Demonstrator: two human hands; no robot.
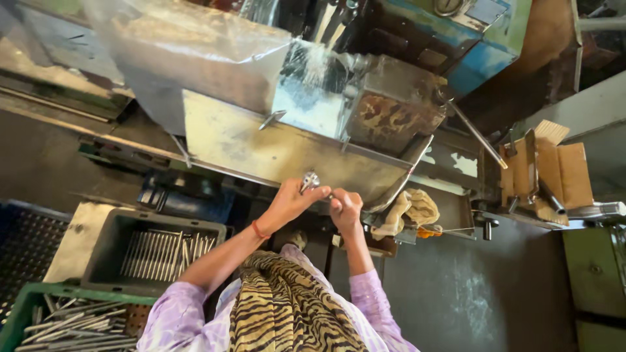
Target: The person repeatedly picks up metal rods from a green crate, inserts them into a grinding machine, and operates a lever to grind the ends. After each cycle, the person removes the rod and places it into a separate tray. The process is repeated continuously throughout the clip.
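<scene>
Grimy machine metal fills the upper half of the frame, a dull steel guard plate [261,146] slanting across the centre with coolant spraying behind it. Just below its lower edge, at centre frame, I hold a small shiny metal part [310,180]; it is bright, silvery and partly hidden by my fingers, so its exact shape is hard to tell. My left hand [291,199] pinches it from below, fingers closed around it. My right hand [345,207] sits just beside, curled into a loose fist touching the same piece; what it grips I cannot tell. Right of my hands lies a crumpled yellowish rag [411,210]. At upper right, flat brown cardboard pieces [554,171] stand propped against the machine. At lower left, a grey plastic crate [153,251] holds thin steel rods laid side by side, and a green crate [39,306] in the bottom left corner holds more rods in a loose heap.
</scene>
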